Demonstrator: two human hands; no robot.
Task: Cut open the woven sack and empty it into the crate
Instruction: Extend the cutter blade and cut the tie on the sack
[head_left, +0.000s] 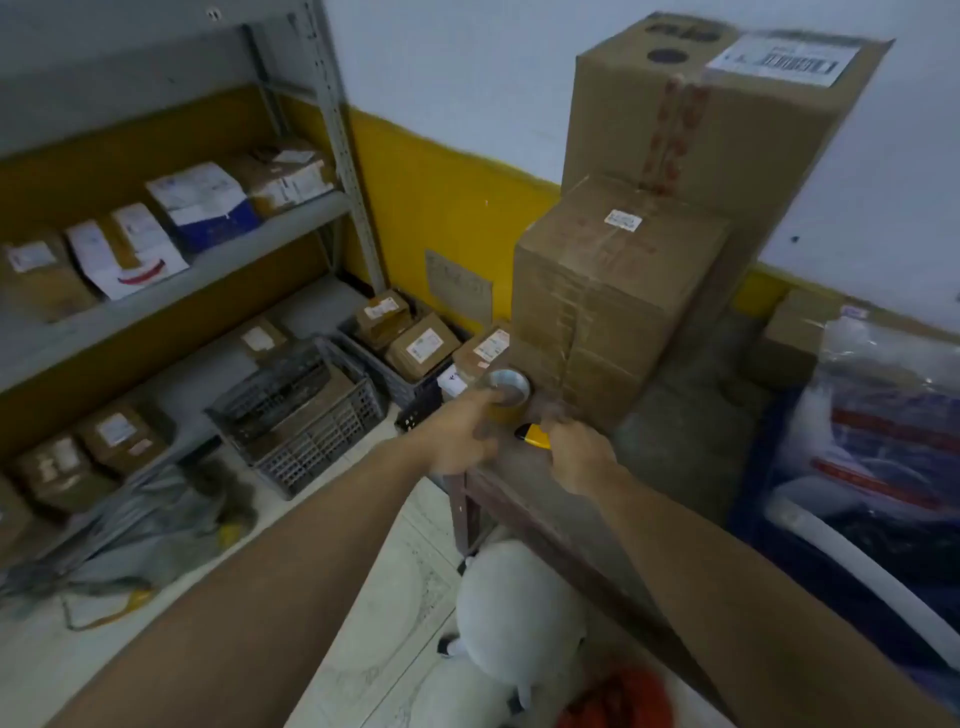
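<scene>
Knife pickup looks to be the step here: the right hand (582, 457) has its fingers curled round the rear of a yellow-and-black utility knife (534, 435) at the corner of a worn wooden table (519, 486). The left hand (462, 434) grips a roll of tape (506, 391) standing just beside the knife. Motion blur hides the fingertips and whether the blade is out. The likely task sack, a bulging white sack (519, 613), sits on the floor against the table leg, below and between the forearms. The grey slotted crate (306, 423) stands on the floor to the left, well apart from it, with what looks like cardboard already lying inside. To do this well, I would settle the knife fully into the palm with the blade retracted and pointing away from the other hand before lifting it. The tape seems to serve no purpose for the cut, so the left hand would be better letting it go, free to steady the sack. Stacked cardboard cartons (597, 291) crowd the table right behind the tape, so a draw toward the body is safer than a sideways swing. Bringing the sack close to the crate before slitting it should keep the contents from spilling on the tiles.
</scene>
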